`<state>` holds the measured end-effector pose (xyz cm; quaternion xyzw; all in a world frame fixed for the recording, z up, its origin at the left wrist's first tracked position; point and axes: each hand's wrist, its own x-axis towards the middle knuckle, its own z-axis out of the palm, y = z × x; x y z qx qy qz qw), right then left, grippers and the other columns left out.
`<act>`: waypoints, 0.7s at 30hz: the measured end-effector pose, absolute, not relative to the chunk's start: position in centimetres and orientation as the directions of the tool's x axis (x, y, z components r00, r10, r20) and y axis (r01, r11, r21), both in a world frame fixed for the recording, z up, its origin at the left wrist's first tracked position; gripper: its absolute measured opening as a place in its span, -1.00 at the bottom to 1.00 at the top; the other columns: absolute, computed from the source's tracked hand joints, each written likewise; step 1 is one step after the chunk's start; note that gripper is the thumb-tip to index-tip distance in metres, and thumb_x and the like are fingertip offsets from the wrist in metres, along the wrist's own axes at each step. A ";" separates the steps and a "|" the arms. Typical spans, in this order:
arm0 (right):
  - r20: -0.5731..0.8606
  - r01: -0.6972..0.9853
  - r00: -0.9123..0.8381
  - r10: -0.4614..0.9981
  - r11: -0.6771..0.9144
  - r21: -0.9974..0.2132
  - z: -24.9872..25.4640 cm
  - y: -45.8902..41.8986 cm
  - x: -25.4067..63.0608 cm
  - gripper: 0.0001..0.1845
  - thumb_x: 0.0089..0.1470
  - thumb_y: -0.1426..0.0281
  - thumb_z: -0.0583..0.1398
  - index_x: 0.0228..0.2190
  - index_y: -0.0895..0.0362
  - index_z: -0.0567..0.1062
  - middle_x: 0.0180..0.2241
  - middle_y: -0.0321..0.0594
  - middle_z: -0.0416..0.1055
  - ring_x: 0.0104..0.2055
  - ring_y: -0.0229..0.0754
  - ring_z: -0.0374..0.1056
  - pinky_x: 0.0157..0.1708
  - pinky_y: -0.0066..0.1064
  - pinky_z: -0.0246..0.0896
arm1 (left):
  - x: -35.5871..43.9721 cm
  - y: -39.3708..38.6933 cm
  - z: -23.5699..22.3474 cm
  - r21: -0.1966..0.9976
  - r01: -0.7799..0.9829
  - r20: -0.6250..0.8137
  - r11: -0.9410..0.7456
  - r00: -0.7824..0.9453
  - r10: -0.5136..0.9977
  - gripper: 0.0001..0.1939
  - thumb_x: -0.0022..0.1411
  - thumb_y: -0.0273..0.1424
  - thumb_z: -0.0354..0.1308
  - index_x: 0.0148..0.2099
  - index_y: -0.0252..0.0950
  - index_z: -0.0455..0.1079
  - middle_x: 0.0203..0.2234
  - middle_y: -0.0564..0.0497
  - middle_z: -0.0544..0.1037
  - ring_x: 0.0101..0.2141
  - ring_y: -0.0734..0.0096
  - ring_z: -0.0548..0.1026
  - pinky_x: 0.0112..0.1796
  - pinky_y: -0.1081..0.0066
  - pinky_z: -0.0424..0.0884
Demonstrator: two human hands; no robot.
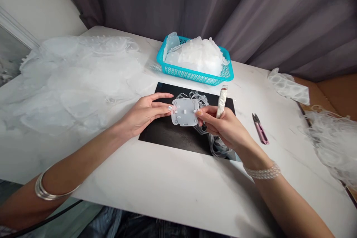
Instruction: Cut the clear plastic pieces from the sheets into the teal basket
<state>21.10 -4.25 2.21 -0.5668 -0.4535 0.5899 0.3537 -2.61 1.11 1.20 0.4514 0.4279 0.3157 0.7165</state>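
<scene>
Between my two hands is a translucent, flat silicone piece (186, 118), squarish with rounded corners, small holes and a little raised block at its centre. My left hand (147, 113) pinches its left edge between thumb and fingers. My right hand (223, 124) grips the right edge with thumb and fingertips. A white wrapped stick (222, 101) is also tucked in the right hand, pointing up past the index finger. Below lies a black mat (167, 137), with clear trimmed scraps (220, 148) on it, partly hidden by the piece and the right hand.
A blue basket (195, 77) full of translucent pieces stands at the back. To the left spreads a large heap of translucent sheets (83, 78). Pink thread snips (260, 129) lie on the right. Beyond them, clear scraps (337, 145) fill a cardboard box (338, 91) by the table's right edge.
</scene>
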 end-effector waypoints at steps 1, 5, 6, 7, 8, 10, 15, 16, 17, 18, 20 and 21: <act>-0.349 0.091 -0.103 0.931 -0.341 -0.936 2.2 -4.2 21.1 -0.65 0.05 0.16 0.33 -0.51 0.20 0.49 -0.58 -0.33 0.31 -0.67 -0.50 -0.14 -0.67 -0.45 -0.38 | -2.6 1.1 1.2 0.918 -0.069 -0.324 0.390 0.435 0.840 -0.50 0.15 -0.49 0.31 0.14 -0.32 0.36 -0.28 -0.08 0.65 -0.19 0.35 0.59 -0.03 0.33 0.44; -0.308 0.095 -0.041 0.951 -0.303 -0.948 2.3 -4.4 20.9 -0.68 0.04 0.17 0.34 -0.32 0.19 0.59 -0.66 -0.33 0.34 -0.68 -0.46 -0.13 -0.68 -0.47 -0.35 | -2.5 1.1 1.2 0.918 -0.092 -0.312 0.385 0.434 0.845 -0.54 0.15 -0.49 0.31 0.12 -0.30 0.39 -0.29 -0.06 0.65 -0.21 0.36 0.59 0.00 0.32 0.43; -0.272 0.112 -0.009 0.962 -0.269 -0.957 2.4 -4.5 20.8 -0.66 0.04 0.17 0.34 -0.27 0.19 0.61 -0.66 -0.31 0.37 -0.67 -0.45 -0.12 -0.68 -0.47 -0.33 | -2.5 1.1 1.2 0.911 -0.111 -0.316 0.398 0.434 0.844 -0.55 0.15 -0.49 0.31 0.11 -0.30 0.40 -0.27 -0.07 0.65 -0.17 0.33 0.58 0.02 0.30 0.42; -0.226 0.138 0.024 0.974 -0.227 -0.964 2.6 -4.6 20.7 -0.65 0.04 0.17 0.34 -0.25 0.19 0.62 -0.63 -0.28 0.42 -0.67 -0.44 -0.11 -0.68 -0.47 -0.30 | -2.4 1.1 1.2 0.893 -0.141 -0.331 0.426 0.434 0.838 -0.56 0.16 -0.49 0.30 0.10 -0.29 0.40 -0.22 -0.09 0.64 -0.13 0.29 0.58 0.04 0.26 0.42; -0.179 0.168 0.048 0.983 -0.184 -0.968 2.8 -4.8 20.5 -0.66 0.04 0.18 0.34 -0.24 0.18 0.62 -0.57 -0.24 0.48 -0.66 -0.44 -0.09 -0.68 -0.47 -0.27 | -2.4 1.0 1.2 0.860 -0.179 -0.363 0.478 0.444 0.819 -0.58 0.18 -0.48 0.28 0.10 -0.28 0.40 -0.16 -0.11 0.63 -0.08 0.22 0.57 0.06 0.20 0.42; -0.097 0.233 0.050 0.994 -0.107 -0.967 3.3 -5.1 20.3 -0.70 0.05 0.20 0.33 -0.25 0.16 0.63 -0.44 -0.18 0.55 -0.63 -0.43 -0.01 -0.66 -0.46 -0.18 | -2.2 1.0 1.4 0.740 -0.241 -0.460 0.628 0.500 0.734 -0.62 0.25 -0.40 0.20 0.11 -0.33 0.39 -0.06 -0.22 0.58 -0.03 0.05 0.55 0.03 0.09 0.45; -0.059 0.366 -0.047 0.997 -0.038 -0.930 4.1 -5.5 20.4 -0.80 0.09 0.33 0.26 -0.25 0.12 0.64 -0.39 -0.22 0.51 -0.57 -0.37 0.11 -0.60 -0.44 -0.06 | -2.1 0.8 1.8 0.627 -0.188 -0.523 0.756 0.619 0.587 -0.51 0.30 -0.24 0.13 0.15 -0.48 0.37 -0.02 -0.34 0.55 -0.06 0.01 0.57 -0.06 0.22 0.52; -0.075 0.377 -0.053 0.996 -0.050 -0.925 4.1 -5.4 20.5 -0.80 0.09 0.36 0.24 -0.25 0.12 0.64 -0.38 -0.22 0.50 -0.58 -0.38 0.08 -0.60 -0.44 -0.08 | -2.1 0.7 1.8 0.661 -0.175 -0.509 0.729 0.610 0.608 -0.53 0.27 -0.32 0.19 0.16 -0.45 0.36 -0.02 -0.30 0.56 -0.06 0.08 0.58 -0.06 0.27 0.52; -0.094 0.379 -0.057 0.994 -0.065 -0.923 4.0 -5.4 20.6 -0.78 0.10 0.39 0.21 -0.24 0.12 0.64 -0.38 -0.23 0.49 -0.59 -0.39 0.05 -0.61 -0.44 -0.11 | -2.2 0.6 1.9 0.696 -0.162 -0.496 0.699 0.597 0.631 -0.51 0.22 -0.41 0.24 0.18 -0.41 0.35 -0.02 -0.26 0.57 -0.07 0.13 0.58 -0.05 0.30 0.52; -0.109 0.368 -0.063 0.992 -0.078 -0.927 3.9 -5.4 20.7 -0.77 0.11 0.40 0.19 -0.23 0.12 0.63 -0.38 -0.23 0.48 -0.60 -0.41 0.01 -0.63 -0.44 -0.15 | -2.2 0.5 1.9 0.726 -0.150 -0.482 0.671 0.585 0.653 -0.47 0.19 -0.48 0.26 0.21 -0.38 0.34 -0.01 -0.22 0.58 -0.06 0.17 0.58 -0.05 0.32 0.53; -0.125 0.321 -0.079 0.989 -0.094 -0.942 3.5 -5.3 21.0 -0.76 0.13 0.42 0.16 -0.22 0.11 0.62 -0.38 -0.24 0.46 -0.61 -0.43 -0.04 -0.63 -0.44 -0.21 | -2.2 0.4 2.0 0.770 -0.139 -0.449 0.622 0.576 0.684 -0.39 0.16 -0.53 0.28 0.26 -0.31 0.29 -0.01 -0.17 0.58 -0.04 0.20 0.57 -0.06 0.32 0.53; -0.130 0.288 -0.084 0.988 -0.101 -0.952 3.4 -5.2 21.1 -0.76 0.14 0.41 0.16 -0.22 0.10 0.62 -0.38 -0.25 0.45 -0.62 -0.43 -0.06 -0.63 -0.44 -0.23 | -2.2 0.3 2.0 0.786 -0.144 -0.427 0.601 0.577 0.696 -0.37 0.17 -0.53 0.28 0.27 -0.29 0.27 -0.01 -0.16 0.59 -0.02 0.19 0.56 -0.06 0.31 0.54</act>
